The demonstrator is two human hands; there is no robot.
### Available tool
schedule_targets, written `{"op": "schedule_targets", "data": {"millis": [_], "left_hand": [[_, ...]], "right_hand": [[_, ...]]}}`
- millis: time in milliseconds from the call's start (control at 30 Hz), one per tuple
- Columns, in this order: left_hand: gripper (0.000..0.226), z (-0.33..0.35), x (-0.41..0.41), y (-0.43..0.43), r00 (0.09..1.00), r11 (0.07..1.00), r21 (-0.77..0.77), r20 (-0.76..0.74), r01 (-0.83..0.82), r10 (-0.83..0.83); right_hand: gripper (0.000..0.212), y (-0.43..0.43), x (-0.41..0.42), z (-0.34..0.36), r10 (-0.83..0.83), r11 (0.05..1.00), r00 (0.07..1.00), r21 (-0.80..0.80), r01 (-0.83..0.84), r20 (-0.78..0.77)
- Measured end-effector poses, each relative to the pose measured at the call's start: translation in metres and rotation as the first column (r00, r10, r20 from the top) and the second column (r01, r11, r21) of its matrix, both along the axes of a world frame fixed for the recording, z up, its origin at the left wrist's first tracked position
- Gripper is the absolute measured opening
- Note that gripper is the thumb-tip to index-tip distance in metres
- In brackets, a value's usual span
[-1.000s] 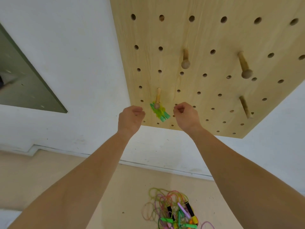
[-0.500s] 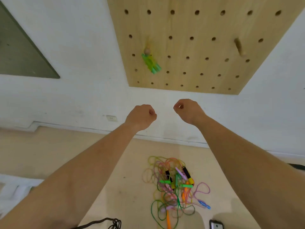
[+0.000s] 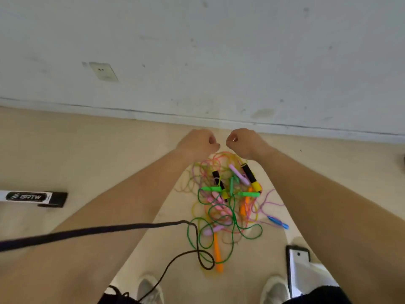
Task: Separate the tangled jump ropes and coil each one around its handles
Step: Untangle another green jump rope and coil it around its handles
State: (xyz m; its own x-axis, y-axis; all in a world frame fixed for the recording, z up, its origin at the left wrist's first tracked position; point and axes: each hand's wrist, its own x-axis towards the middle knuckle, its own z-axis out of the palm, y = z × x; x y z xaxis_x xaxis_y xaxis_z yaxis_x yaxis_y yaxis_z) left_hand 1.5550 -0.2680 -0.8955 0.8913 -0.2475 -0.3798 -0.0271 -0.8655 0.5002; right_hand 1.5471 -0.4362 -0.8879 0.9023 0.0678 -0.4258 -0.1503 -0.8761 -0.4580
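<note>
Both of your hands are curled into fists, and I see nothing held in them. Your left hand (image 3: 197, 142) and your right hand (image 3: 243, 142) hang side by side, near each other but not touching.

The tangled pile of thin green, pink, yellow and orange plastic jump ropes (image 3: 228, 200) lies on the floor at 6 o'clock from your fists, between your arms.

I think your job now is to pick one rope out. Open your fingers and reach down. Start with a handle at the edge of the pile. The small blue plastic handle (image 3: 277, 221) at 4 o'clock of the pile sits out on its own, so it looks easy. The long orange plastic handle (image 3: 217, 249) at 6 o'clock is good too. Lift slowly and slide your other hand along the rope. Lift loops over each other; a hard pull could make knots tight. Watch the thin black cord (image 3: 109, 229) that loops just beside the orange handle, as it may get caught.

The smooth pale beige floor (image 3: 87, 161) meets a white wall (image 3: 219, 51) at 12 o'clock. A white wall socket (image 3: 104, 71) is at 10 o'clock, a black and white bar with the letters GRTW (image 3: 32, 197) lies at 9 o'clock, and a flat device with a dark frame (image 3: 298, 266) lies at 5 o'clock
</note>
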Motion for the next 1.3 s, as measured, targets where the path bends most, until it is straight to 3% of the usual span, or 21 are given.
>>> {"op": "schedule_targets", "data": {"millis": [167,367,533,700,800,967,1133,1300], "left_hand": [[0.022,-0.113,-0.013,-0.022,0.999,0.999,-0.023,0.021,0.027,-0.026],[0.019,-0.189,-0.032,-0.035,0.997,0.999,-0.014,0.065,0.032,-0.031],[0.009,-0.217,-0.085,-0.032,0.996,0.996,0.006,0.042,0.083,-0.084],[0.026,-0.265,-0.111,-0.017,0.989,0.975,0.172,0.015,0.143,-0.148],[0.034,-0.297,-0.111,-0.014,0.996,0.982,0.169,0.027,0.083,-0.088],[0.04,-0.342,-0.089,-0.029,0.983,0.989,0.137,0.17,0.047,-0.07],[0.033,-0.378,-0.07,-0.039,0.988,0.982,0.164,0.11,0.089,-0.108],[0.04,-0.397,-0.063,-0.035,0.985,0.968,0.208,0.067,0.14,-0.157]], "right_hand": [[0.031,-0.014,-0.02,-0.12,0.005,0.998,1.0,-0.058,-0.007,-0.027],[0.026,-0.042,-0.059,-0.21,-0.038,0.996,0.999,-0.08,0.037,-0.012],[0.033,-0.064,-0.125,-0.232,-0.092,0.992,0.992,-0.097,0.083,-0.087],[0.041,-0.071,-0.159,-0.257,-0.142,0.989,0.981,-0.07,0.134,-0.132],[0.037,-0.064,-0.164,-0.282,-0.123,0.992,0.978,-0.048,0.117,-0.166],[0.036,-0.055,-0.161,-0.329,-0.1,0.995,0.985,-0.001,0.1,-0.139],[0.033,-0.057,-0.149,-0.357,-0.124,0.991,0.986,0.029,0.128,-0.11],[0.032,-0.059,-0.135,-0.366,-0.21,0.969,0.971,0.107,0.222,-0.113]]}}
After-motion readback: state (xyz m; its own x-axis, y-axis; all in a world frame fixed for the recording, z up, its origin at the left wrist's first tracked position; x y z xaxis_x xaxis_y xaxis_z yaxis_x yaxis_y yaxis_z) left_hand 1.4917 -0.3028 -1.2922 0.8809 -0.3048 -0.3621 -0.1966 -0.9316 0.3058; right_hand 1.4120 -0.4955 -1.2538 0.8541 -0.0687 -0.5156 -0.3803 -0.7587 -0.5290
